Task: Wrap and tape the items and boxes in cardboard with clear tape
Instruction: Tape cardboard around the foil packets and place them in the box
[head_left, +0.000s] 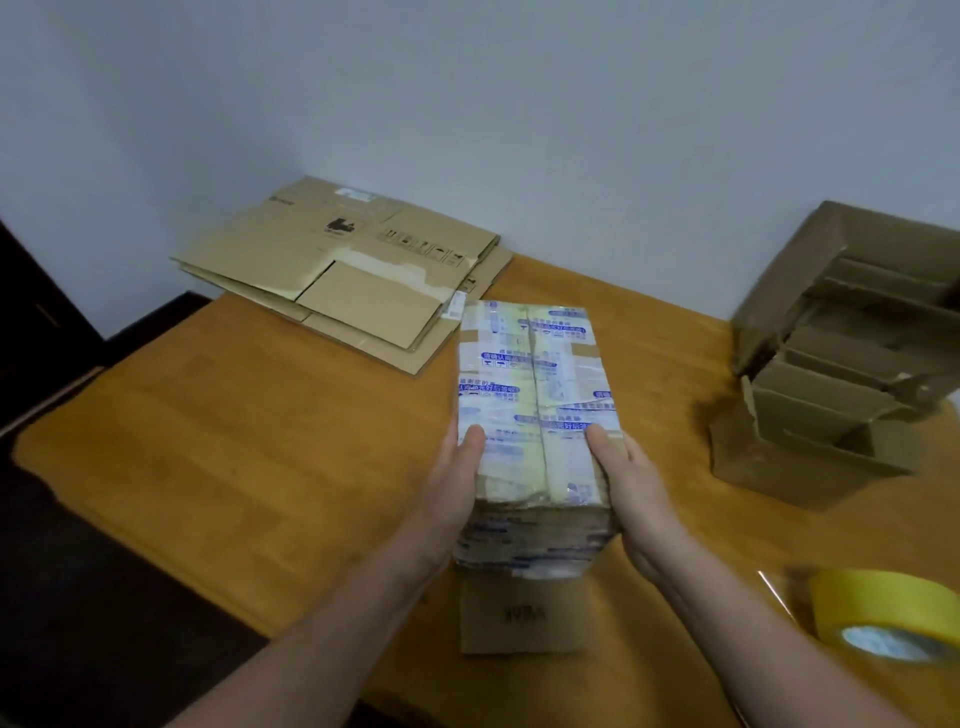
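Note:
A taped parcel (535, 395), wrapped in clear and blue-printed tape, stands in the middle of the wooden table (249, 441). My left hand (457, 483) grips its left side with the thumb on top. My right hand (628, 483) grips its right side the same way. A small cardboard piece (524, 618) lies under the parcel's near end. A roll of yellowish clear tape (883, 613) lies on the table at the near right, apart from both hands.
Flattened cardboard sheets (358, 275) lie at the back left against the wall. A leaning stack of folded cardboard boxes (841, 353) stands at the right. The table's left and near edges drop to a dark floor.

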